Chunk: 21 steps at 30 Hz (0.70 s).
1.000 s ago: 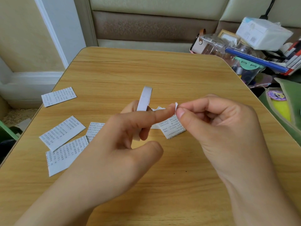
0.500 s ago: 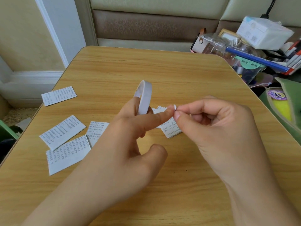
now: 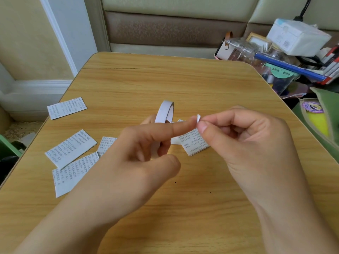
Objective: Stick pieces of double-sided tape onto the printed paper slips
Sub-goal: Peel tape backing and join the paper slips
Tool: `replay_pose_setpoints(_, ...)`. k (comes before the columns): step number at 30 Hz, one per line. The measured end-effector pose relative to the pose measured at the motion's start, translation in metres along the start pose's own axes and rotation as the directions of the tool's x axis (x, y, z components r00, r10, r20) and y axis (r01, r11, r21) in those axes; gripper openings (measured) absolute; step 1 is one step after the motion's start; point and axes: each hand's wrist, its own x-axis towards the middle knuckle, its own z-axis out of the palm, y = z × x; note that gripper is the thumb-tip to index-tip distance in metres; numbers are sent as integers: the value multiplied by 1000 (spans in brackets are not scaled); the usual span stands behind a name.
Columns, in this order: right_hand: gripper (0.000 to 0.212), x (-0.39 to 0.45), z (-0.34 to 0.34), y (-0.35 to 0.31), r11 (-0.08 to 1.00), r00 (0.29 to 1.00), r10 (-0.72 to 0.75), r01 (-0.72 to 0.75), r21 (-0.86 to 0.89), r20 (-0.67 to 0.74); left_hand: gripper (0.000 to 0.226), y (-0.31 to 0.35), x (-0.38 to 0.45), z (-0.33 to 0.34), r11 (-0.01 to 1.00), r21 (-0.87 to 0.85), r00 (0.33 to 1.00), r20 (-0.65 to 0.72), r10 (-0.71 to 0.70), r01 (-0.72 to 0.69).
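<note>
Right hand: thumb and index pinched on a small white tape piece, held above mid-worktop. Left hand: index finger stretched out, its tip touching that same tape piece; the other fingers curl around the tape roll, which stands on edge behind the index finger, with the thumb loose below.

Under the fingertips, one printed slip lies flat near the worktop's centre, with a second white slip partly under it, mostly hidden by the left index finger.

Four more printed slips towards the left edge: one alone near that edge, three clustered closer to me, with two of them overlapping.

Wooden worktop. Off the far right corner is a clutter pile: a white box, a blue bar and clear packaging.
</note>
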Motion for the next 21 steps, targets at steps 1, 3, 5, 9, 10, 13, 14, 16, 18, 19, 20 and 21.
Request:
replay_pose_setpoints(1,6,0,0,0,1000,1000,0,0,1,0,48,0,0,0,1000,-13,1000,7,2,-2)
replay_pose_setpoints(3,6,0,0,1,1000,1000,-1,1,0,-1,49,0,0,0,999,-33,1000,17,-1,2)
replay_pose_setpoints(5,7,0,0,1,1000,1000,-3,3,-1,-3,49,0,1,-1,999,-44,1000,24,-4,5)
replay_pose_setpoints(9,8,0,-1,1,1000,1000,-13,13,5,-4,49,-1,0,-1,999,-41,1000,28,-4,5)
replay_pose_setpoints(10,8,0,-1,1,1000,1000,-14,14,3,-2,49,0,0,-1,999,-32,1000,24,-2,3)
replay_pose_setpoints(13,8,0,-1,1,1000,1000,-16,16,-9,6,51,0,0,-1,998,58,1000,0,3,-3)
replay_pose_setpoints(14,8,0,-1,2,1000,1000,-12,12,-8,9,52,0,0,0,995,102,1000,-3,7,-7)
replay_pose_setpoints(16,7,0,-1,3,1000,1000,1,-1,-7,15,53,0,0,1,980,200,1000,-2,26,-25)
replay_pose_setpoints(18,6,1,-1,4,1000,1000,7,-6,-14,18,55,-1,0,2,960,279,999,-15,40,-34)
replay_pose_setpoints(19,6,1,-1,4,1000,1000,8,-7,-20,18,56,-2,0,3,950,310,999,-24,44,-34)
replay_pose_setpoints(20,6,1,-1,5,1000,1000,7,-7,-26,17,57,-2,-1,4,940,340,998,-32,48,-34)
replay_pose_setpoints(21,5,1,-1,5,999,1000,5,-4,-32,13,57,-2,-2,4,930,367,998,-38,51,-33)
